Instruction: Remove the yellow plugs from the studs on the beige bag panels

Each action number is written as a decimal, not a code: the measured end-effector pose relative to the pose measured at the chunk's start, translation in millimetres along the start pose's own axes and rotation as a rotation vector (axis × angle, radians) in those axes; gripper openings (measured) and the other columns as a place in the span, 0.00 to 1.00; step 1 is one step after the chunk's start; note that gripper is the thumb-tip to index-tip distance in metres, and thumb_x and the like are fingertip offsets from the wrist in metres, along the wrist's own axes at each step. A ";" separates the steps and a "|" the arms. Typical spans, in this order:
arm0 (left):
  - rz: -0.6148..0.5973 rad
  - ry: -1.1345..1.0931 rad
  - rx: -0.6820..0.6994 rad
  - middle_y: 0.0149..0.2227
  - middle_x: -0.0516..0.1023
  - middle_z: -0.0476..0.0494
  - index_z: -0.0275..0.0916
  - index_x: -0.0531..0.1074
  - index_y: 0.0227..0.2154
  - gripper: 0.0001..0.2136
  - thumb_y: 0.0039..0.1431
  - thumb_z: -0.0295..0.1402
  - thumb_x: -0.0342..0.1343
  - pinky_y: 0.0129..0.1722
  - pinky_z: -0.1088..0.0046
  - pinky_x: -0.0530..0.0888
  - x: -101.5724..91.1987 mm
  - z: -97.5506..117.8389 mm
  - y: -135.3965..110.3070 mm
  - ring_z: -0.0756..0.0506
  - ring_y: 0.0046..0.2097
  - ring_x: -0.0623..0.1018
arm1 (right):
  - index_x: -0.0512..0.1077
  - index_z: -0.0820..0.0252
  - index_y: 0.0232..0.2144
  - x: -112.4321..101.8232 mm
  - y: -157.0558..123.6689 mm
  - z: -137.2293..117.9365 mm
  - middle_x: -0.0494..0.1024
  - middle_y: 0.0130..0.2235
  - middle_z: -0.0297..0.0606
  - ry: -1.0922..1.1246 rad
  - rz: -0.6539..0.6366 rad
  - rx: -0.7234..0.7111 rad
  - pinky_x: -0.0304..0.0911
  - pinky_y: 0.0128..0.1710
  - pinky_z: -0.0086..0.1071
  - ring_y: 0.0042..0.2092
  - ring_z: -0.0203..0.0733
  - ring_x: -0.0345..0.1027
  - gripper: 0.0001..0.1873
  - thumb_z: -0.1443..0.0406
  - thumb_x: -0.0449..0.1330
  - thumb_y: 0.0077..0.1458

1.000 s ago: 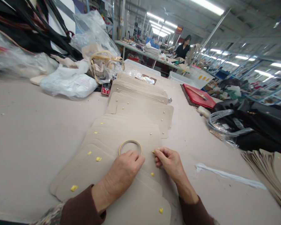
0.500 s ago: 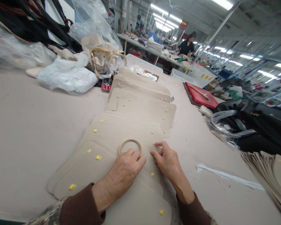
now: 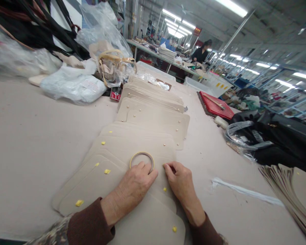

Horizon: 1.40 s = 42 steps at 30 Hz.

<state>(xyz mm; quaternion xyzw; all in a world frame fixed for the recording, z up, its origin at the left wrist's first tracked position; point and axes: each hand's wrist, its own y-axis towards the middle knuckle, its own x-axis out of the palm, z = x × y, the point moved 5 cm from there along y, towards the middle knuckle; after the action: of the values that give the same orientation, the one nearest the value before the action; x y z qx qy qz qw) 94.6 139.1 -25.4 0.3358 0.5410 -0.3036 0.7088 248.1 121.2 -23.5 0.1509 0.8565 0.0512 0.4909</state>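
Observation:
My left hand [image 3: 136, 182] is closed on a thin roll of yellow tape [image 3: 142, 153], which stands above the beige panels [image 3: 140, 136]. Close by on the right, my right hand [image 3: 180, 178] pinches at the panel's right side. A speck of yellow tape [image 3: 164, 165] shows at its fingertips. Several overlapping panels lie under both hands, with small yellow tape pieces [image 3: 107, 171] stuck along their left and right sides. Farther back, more beige panels [image 3: 158, 117] carry small metal studs.
A white plastic-wrapped bundle [image 3: 72, 85] and a red phone [image 3: 115, 94] lie at the back left. To the right are a red slab [image 3: 215, 105], black bags [image 3: 283, 136], a white strip [image 3: 247, 192] and a fanned panel stack [image 3: 288, 194]. A person [image 3: 201, 52] is in the background.
My right hand has moved slightly down and its thumb and index finger have come together in a pinch at the panel. The left hand keeps the tape roll in nearly the same place.

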 end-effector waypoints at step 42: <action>0.421 -0.220 0.190 0.25 0.67 0.50 0.40 0.64 0.30 0.10 0.66 0.24 0.41 0.22 0.73 0.60 -43.3 19.5 -7.7 0.48 0.25 0.67 | 0.74 0.61 0.25 -16.6 -30.8 -25.0 0.74 0.19 0.31 0.659 0.013 0.142 0.63 0.21 0.25 0.20 0.34 0.67 0.07 0.65 0.60 0.53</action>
<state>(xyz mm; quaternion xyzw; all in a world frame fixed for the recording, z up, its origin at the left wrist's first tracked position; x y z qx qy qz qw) 89.5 121.8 19.2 0.4708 0.3479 -0.2336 0.7764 228.1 88.3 -4.2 0.1654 0.9696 0.0408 0.1757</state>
